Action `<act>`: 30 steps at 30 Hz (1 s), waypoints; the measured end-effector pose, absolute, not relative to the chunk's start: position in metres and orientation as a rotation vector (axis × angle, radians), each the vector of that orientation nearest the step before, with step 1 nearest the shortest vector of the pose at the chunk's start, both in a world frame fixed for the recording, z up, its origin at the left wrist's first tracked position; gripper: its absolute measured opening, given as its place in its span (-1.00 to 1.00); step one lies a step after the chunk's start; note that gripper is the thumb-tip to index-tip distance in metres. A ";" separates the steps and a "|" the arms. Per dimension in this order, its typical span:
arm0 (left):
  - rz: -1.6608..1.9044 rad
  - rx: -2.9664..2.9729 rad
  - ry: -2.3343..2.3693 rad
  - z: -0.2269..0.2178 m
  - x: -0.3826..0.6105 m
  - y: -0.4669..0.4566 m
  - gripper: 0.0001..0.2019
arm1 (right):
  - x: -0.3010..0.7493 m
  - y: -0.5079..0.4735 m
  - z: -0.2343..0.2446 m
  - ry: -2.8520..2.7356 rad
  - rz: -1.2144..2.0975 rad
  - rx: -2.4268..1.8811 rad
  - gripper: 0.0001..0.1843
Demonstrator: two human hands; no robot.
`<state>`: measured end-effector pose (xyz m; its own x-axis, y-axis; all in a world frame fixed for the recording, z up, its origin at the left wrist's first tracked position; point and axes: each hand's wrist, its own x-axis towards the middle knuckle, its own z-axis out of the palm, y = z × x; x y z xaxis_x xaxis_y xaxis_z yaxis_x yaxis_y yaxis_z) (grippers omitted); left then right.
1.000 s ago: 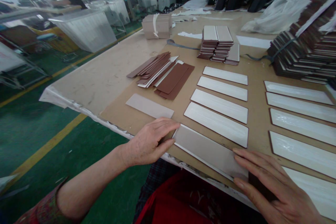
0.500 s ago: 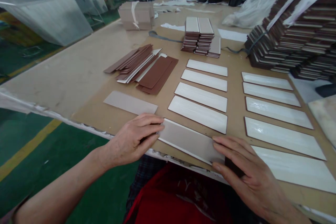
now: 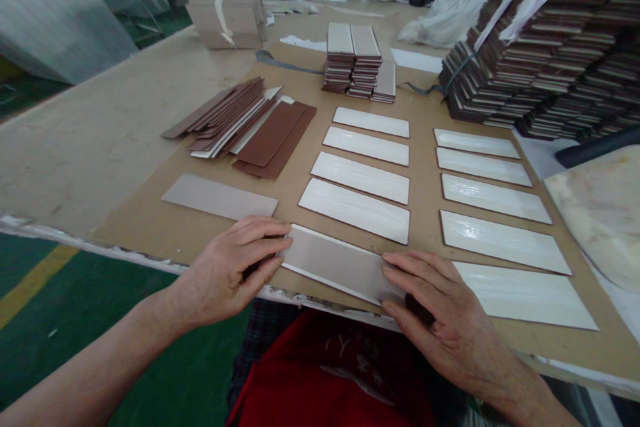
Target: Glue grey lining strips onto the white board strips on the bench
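A grey rectangular strip [image 3: 336, 261] lies on top of a white-coated strip at the near edge of the cardboard sheet [image 3: 425, 167]. My left hand [image 3: 231, 273] rests at its left end, fingers stretched flat with the tips on the strip's edge. My right hand [image 3: 440, 313] lies on its right end, fingers extended and pressing down. Neither hand grips anything. Another grey strip [image 3: 219, 197] lies alone to the left.
Two columns of glossy white-coated strips [image 3: 361, 175] [image 3: 493, 197] lie on the cardboard. A fanned pile of brown strips [image 3: 240, 123] sits at the left, short stacks [image 3: 356, 60] behind, tall bundled stacks [image 3: 550, 53] at the right, a wrapped box [image 3: 227, 17] farther back.
The view has tilted down and shifted right. My hands stay on the ends of the grey strip, which now sits squarer over the piece beneath it.
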<state>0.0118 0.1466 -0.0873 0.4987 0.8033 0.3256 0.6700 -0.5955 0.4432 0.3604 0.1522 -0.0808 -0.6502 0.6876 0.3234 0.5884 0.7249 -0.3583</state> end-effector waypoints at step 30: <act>0.722 2.532 1.272 -0.089 0.013 0.147 -0.66 | 0.348 0.144 -0.075 -2.573 0.090 -0.993 -0.70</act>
